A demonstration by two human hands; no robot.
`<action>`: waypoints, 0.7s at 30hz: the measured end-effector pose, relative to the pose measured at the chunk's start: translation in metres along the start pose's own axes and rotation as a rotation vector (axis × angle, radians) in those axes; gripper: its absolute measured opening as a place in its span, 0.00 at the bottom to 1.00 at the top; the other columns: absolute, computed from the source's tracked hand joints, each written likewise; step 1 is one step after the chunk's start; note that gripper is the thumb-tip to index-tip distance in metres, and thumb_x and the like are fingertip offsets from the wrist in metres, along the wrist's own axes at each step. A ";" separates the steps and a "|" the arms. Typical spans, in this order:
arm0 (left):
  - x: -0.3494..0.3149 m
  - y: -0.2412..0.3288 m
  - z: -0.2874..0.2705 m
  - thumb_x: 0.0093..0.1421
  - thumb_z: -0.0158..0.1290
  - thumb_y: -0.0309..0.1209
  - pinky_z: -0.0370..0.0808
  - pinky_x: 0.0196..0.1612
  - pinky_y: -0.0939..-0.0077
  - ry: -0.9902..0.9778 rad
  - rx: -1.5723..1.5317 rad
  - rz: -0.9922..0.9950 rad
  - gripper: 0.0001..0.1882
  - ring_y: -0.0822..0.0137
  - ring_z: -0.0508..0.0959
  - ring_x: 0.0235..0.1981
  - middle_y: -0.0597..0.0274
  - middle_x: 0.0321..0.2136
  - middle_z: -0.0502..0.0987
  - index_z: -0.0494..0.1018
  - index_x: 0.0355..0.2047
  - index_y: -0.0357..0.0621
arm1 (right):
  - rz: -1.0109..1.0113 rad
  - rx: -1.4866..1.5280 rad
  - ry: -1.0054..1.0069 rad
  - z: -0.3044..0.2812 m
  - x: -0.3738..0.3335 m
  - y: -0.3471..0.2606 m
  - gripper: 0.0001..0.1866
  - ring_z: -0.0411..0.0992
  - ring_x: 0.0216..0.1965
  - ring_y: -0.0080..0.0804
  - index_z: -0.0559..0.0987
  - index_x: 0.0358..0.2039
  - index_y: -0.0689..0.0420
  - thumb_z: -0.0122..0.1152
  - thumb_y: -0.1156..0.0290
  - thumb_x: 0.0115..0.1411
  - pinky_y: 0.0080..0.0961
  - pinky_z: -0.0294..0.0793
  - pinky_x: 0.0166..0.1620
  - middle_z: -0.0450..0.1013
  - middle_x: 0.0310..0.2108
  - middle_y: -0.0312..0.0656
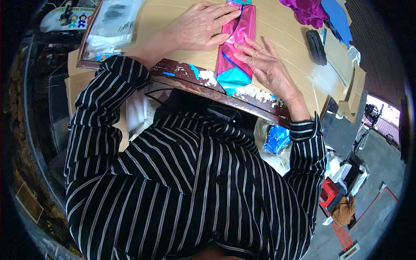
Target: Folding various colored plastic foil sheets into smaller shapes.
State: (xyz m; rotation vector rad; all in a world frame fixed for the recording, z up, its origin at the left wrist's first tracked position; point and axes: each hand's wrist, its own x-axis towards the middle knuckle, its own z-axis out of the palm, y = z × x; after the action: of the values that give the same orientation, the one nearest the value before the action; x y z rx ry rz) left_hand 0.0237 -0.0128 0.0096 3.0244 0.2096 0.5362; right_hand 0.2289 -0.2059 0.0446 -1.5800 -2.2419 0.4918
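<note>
A long, narrow bundle of folded shiny pink fabric (243, 29) lies on the cardboard-covered table, pointing away from me. Dark blue edging runs along it, and its near end (234, 79) is turquoise and hangs slightly over the table edge. My left hand (197, 29) presses flat from the left, fingers stretched with their tips on the pink fabric. Lower down, my right hand (271, 66) rests on the bundle's right side, its fingers extended and somewhat apart. Neither hand grips anything. Part of the bundle is hidden beneath my fingers.
Clear plastic bags (113, 28) lie at the table's left. To the right are a black case-like object (316, 47), crumpled purple fabric (305, 11) and blue fabric (337, 19). The table's worn brown edge (195, 86) faces me. Below it sits a blue shiny package (277, 138).
</note>
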 end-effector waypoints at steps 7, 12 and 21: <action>-0.001 -0.003 0.004 0.71 0.46 0.51 0.55 0.72 0.50 -0.012 -0.183 -0.083 0.37 0.51 0.62 0.71 0.50 0.72 0.60 0.53 0.74 0.49 | -0.020 -0.067 -0.023 0.001 0.000 0.003 0.26 0.61 0.72 0.37 0.76 0.63 0.33 0.58 0.67 0.65 0.55 0.42 0.77 0.70 0.66 0.29; -0.001 -0.002 0.004 0.68 0.49 0.59 0.54 0.73 0.49 -0.012 -0.161 -0.073 0.44 0.50 0.61 0.72 0.49 0.72 0.59 0.52 0.75 0.48 | -0.005 -0.046 -0.010 0.000 0.000 0.002 0.27 0.62 0.71 0.42 0.80 0.61 0.38 0.61 0.75 0.61 0.57 0.40 0.77 0.72 0.64 0.35; -0.004 -0.005 0.008 0.59 0.54 0.68 0.52 0.74 0.47 -0.048 -0.113 -0.041 0.56 0.53 0.56 0.74 0.50 0.74 0.55 0.49 0.76 0.47 | -0.006 -0.040 0.000 0.003 -0.002 0.006 0.25 0.61 0.71 0.39 0.80 0.60 0.34 0.60 0.71 0.64 0.60 0.40 0.76 0.72 0.65 0.31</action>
State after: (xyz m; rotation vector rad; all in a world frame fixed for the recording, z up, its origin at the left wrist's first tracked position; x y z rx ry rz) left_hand 0.0216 -0.0091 0.0006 2.9133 0.2301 0.4554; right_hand 0.2329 -0.2059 0.0388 -1.5923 -2.2694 0.4478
